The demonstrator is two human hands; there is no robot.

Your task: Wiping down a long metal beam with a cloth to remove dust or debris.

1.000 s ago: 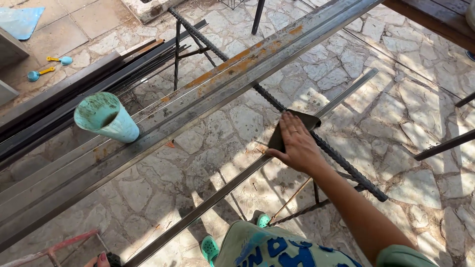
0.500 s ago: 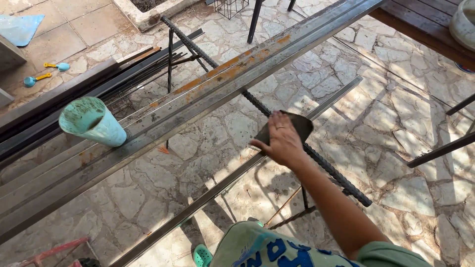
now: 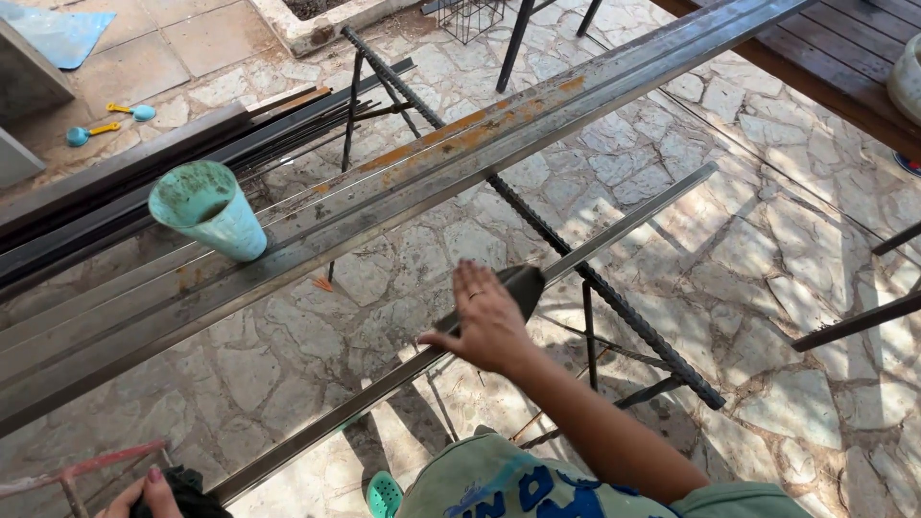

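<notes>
My right hand [image 3: 489,321] lies flat, fingers stretched, on a dark pad [image 3: 523,281] and presses it onto a thin grey metal bar [image 3: 633,219]. The bar runs diagonally from the upper right to the bottom left. It rests across a ribbed steel rod [image 3: 643,326]. At the bottom left edge my left hand [image 3: 144,494] is only partly in view, closed on a dark object [image 3: 187,487] beside a red metal rod [image 3: 96,465].
Wide rusty steel profiles [image 3: 432,163] cross the view with a turquoise cup [image 3: 206,211] standing on them. Dark bars [image 3: 192,153] are stacked behind. Small blue and yellow tools [image 3: 106,123] lie on the stone paving [image 3: 767,288]. A wooden deck [image 3: 835,58] is at the upper right.
My right hand with the pad has slid down the thin bar toward me and to the left. My left hand shows more at the bottom left.
</notes>
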